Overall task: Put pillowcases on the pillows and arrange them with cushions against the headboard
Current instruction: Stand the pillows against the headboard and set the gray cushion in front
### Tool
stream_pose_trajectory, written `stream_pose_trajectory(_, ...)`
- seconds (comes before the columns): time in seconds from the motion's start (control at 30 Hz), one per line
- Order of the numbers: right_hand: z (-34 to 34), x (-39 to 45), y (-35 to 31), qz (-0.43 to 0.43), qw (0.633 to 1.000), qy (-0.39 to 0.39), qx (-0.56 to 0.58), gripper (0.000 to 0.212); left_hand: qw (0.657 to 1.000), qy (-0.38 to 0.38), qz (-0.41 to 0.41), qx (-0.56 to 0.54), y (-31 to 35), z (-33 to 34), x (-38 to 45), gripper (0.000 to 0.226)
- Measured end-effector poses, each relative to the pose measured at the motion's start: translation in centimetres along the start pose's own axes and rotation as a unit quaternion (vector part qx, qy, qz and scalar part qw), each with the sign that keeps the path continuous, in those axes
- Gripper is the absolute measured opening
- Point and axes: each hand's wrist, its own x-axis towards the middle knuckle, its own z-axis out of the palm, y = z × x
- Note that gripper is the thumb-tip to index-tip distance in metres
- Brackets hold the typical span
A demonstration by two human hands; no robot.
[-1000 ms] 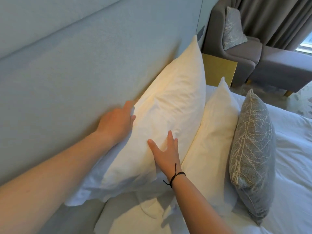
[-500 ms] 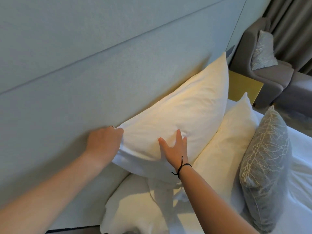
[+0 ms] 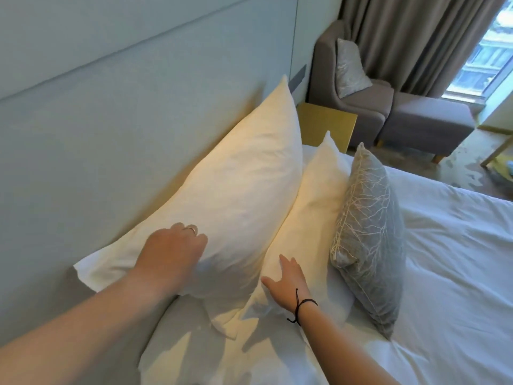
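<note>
At the bottom of the frame two bare forearms reach in from the lower left and lower centre. Beneath them, low in the frame, a white pillow [image 3: 188,348] lies flat on the bed [image 3: 455,273], partly in the arms' shadow. The left hand [image 3: 173,252], a ring on one finger, rests knuckles-up on the lower end of a large white pillow [image 3: 236,195]; its fingers [image 3: 198,240] are curled down into the fabric, but whether they pinch the cloth or only press on it cannot be told. The right hand [image 3: 286,284], with a dark cord bracelet [image 3: 301,305] at the wrist, lies flat with fingers spread and holds nothing, its palm against the lower end of a second, smaller white pillow [image 3: 313,195]. The large pillow leans on its long edge against the pale grey-blue padded headboard [image 3: 111,120] that fills the left of the frame, its far corner pointing up toward the centre top. The smaller pillow leans against the front of the large one. Just right of it a grey cushion [image 3: 369,232] with a pale branching pattern stands on edge on the white bed, touching the smaller pillow. Beyond the pillows, at centre top, sits a yellow bedside table [image 3: 327,123]. Further back at upper right stands a grey armchair [image 3: 358,101] with another patterned cushion [image 3: 348,68] on it, a matching footstool [image 3: 427,120], brown-grey curtains [image 3: 410,37] and a strip of window [image 3: 497,51].
</note>
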Motion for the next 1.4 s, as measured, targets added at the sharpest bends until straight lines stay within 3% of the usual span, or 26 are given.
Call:
stream_pose_trajectory(0.07,0.1,0.1,1.1,-0.009,1.0,0.005,0.005,0.086,0.993,-0.042,-0.03,-0.109,3.6,2.3,2.8,0.015)
stream_pose_trajectory(0.1,0.1,0.2,1.5,-0.012,1.0,0.011,0.008,0.086,0.977,-0.095,-0.057,-0.18,5.6,3.7,4.1,0.021)
stream_pose_trajectory(0.23,-0.2,0.2,3.8,-0.007,0.999,0.037,0.011,0.084,0.867,-0.247,-0.138,-0.41,12.2,9.5,7.8,0.046)
stream_pose_trajectory(0.33,-0.5,0.2,6.2,0.018,0.997,0.058,0.042,0.086,0.822,-0.268,-0.2,-0.461,15.5,12.5,9.6,0.057)
stream_pose_trajectory(0.47,-0.3,0.4,8.5,0.059,0.984,0.092,0.144,0.086,0.785,-0.233,-0.297,-0.492,16.9,14.6,12.3,0.073)
stream_pose_trajectory(0.53,-0.2,0.8,9.1,0.067,0.973,0.106,0.195,0.083,0.787,-0.208,-0.31,-0.491,17.0,15.1,13.5,0.07)
stream_pose_trajectory(0.67,-0.2,1.4,9.3,0.069,0.952,0.136,0.264,0.078,0.86,-0.161,-0.246,-0.417,17.4,14.3,14.1,0.042)
stream_pose_trajectory(0.73,-0.3,1.3,9.1,0.083,0.948,0.148,0.27,0.085,0.876,-0.117,-0.202,-0.423,17.6,12.8,13.5,0.026)
stream_pose_trajectory(0.93,-0.2,-1.1,7.6,0.129,0.914,0.158,0.351,0.093,0.86,-0.037,-0.172,-0.48,17.7,9.7,7.5,0.041)
stream_pose_trajectory(1.1,2.0,-2.7,6.5,0.123,0.925,0.125,0.337,0.101,0.86,-0.114,-0.189,-0.459,14.8,11.3,5.4,0.043)
stream_pose_trajectory(1.27,1.3,-2.1,5.6,0.158,0.934,0.124,0.296,0.103,0.86,-0.117,-0.178,-0.464,14.4,11.4,5.9,0.041)
stream_pose_trajectory(1.33,1.3,-2.1,5.6,0.156,0.944,0.111,0.27,0.103,0.834,-0.128,-0.214,-0.491,13.9,11.3,6.1,0.041)
stream_pose_trajectory(1.4,1.6,-2.3,5.3,0.144,0.956,0.108,0.23,0.102,0.778,-0.149,-0.261,-0.551,12.9,11.1,6.2,0.044)
